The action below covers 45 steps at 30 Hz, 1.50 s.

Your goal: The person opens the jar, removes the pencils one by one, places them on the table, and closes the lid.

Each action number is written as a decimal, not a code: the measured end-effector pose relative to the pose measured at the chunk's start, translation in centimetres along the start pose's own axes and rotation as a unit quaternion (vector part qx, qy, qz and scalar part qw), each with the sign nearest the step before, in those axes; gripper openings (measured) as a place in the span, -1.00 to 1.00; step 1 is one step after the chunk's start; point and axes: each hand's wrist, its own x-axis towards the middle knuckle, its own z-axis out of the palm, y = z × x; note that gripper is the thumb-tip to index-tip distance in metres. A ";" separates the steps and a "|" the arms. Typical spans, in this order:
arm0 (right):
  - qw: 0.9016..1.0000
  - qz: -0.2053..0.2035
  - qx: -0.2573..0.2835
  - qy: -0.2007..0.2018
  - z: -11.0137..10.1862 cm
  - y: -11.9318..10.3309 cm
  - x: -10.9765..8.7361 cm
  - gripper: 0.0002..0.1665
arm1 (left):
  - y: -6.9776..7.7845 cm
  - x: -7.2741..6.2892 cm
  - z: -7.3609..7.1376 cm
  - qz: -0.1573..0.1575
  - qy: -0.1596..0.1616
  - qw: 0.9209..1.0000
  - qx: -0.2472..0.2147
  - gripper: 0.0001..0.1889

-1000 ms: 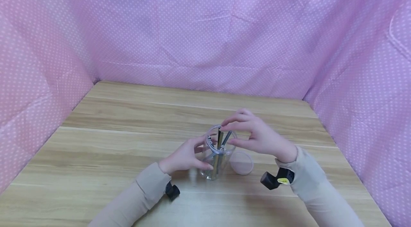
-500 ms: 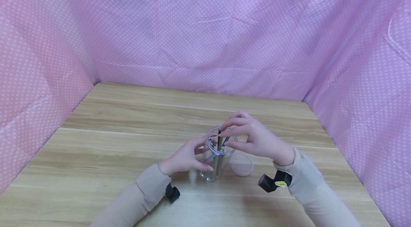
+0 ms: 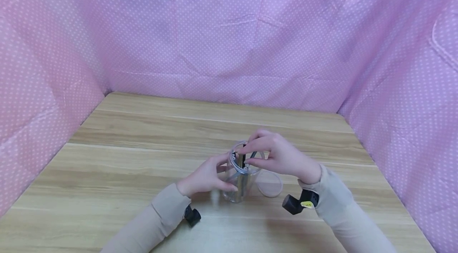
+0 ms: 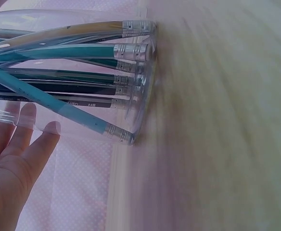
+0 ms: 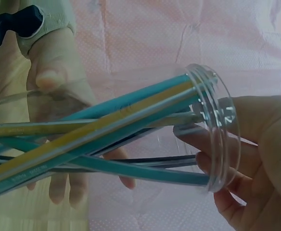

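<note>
A clear plastic jar (image 3: 234, 193) stands on the wooden table with several pencils (image 5: 107, 122) inside, teal, yellow and dark. Their metal-banded ends (image 4: 119, 91) rest at the jar's bottom. My left hand (image 3: 205, 177) holds the jar from the left, thumb at the near side and fingers (image 4: 39, 144) round the far side. My right hand (image 3: 280, 155) is over the mouth, its fingertips inside the rim (image 5: 220, 139) among the upper pencil ends. I cannot tell whether they pinch a pencil. A dark pencil (image 3: 244, 157) shows between thumb and forefinger.
A round clear lid (image 3: 270, 184) lies flat on the table (image 3: 143, 165), just right of the jar. Pink dotted cloth (image 3: 222, 38) hangs behind and at both sides. Both wrists carry small black cameras (image 3: 300, 202).
My right hand has moved left and slightly down, its thumb and forefinger going from the rim's right side into the mouth. The left hand and the jar stay in place.
</note>
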 end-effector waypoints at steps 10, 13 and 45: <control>0.999 0.029 0.024 0.023 1.2 0.0 0.5 -0.73 | -0.1 0.0 0.2 0.007 -0.001 1.000 -0.008 -0.13; 0.998 0.046 0.039 0.022 1.3 -0.1 0.6 -0.75 | -0.2 0.0 0.2 0.011 -0.001 1.000 -0.009 -0.14; 0.858 0.192 0.302 0.369 2.2 0.2 0.3 -0.52 | 0.1 -0.1 0.2 -0.013 0.006 1.000 -0.017 -0.12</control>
